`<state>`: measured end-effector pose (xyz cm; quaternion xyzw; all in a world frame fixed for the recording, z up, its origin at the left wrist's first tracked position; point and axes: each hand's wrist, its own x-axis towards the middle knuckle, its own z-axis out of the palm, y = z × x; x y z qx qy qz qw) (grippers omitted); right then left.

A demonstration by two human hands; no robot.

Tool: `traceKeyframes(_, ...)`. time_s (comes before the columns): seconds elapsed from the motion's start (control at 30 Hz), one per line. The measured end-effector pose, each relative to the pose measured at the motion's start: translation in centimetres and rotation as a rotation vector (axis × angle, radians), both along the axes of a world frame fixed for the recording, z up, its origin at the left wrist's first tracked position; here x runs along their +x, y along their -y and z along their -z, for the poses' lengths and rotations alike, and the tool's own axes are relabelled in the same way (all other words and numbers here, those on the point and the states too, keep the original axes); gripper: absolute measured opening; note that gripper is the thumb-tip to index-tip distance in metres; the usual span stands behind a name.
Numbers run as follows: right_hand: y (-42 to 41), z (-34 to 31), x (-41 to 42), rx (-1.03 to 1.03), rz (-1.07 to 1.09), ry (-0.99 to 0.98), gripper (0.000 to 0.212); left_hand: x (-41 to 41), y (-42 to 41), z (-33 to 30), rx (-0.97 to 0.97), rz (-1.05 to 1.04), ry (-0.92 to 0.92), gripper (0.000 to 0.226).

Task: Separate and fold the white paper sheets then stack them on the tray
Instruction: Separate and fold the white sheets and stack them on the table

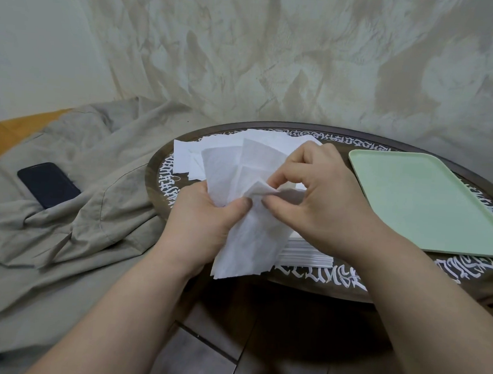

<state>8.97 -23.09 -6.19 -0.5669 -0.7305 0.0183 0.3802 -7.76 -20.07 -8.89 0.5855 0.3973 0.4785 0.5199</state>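
Nearest, the left hand [205, 222] grips a fanned bunch of white paper sheets [244, 239] in curled fingers and thumb, held above the near edge of the round table [314, 282]. The right hand [317, 197] pinches one sheet's corner between thumb and forefinger. Beneath the right wrist a flat stack of sheets [304, 253] lies on the table, mostly hidden. White ornamental lettering rings the tabletop; it cannot be read. Further right the pale green tray [430, 205] rests on the table, its far side cut off. Behind the hands loose sheets [189, 156] lie spread. On the left a dark phone [48, 184] rests on a grey cloth [95, 158].
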Motion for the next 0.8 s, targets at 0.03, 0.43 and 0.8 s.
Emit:
traceKeyframes(0.03, 0.02, -0.01, -0.08, -0.004, 0.003, 0.006, 0.006, -0.04, -0.02, 0.03, -0.009, 0.008, 0.02, 0.023)
traceKeyframes(0.43, 0.2, -0.17, 0.56, -0.369, -0.074, -0.498, 0.014, 0.21, 0.09, 0.29, -0.121, 0.105, 0.131, 0.026)
traceKeyframes(0.8, 0.4, -0.32, 0.75, -0.363, -0.13, -0.478, 0.011, 0.47, 0.6, -0.43, -0.274, 0.101, 0.11, 0.022)
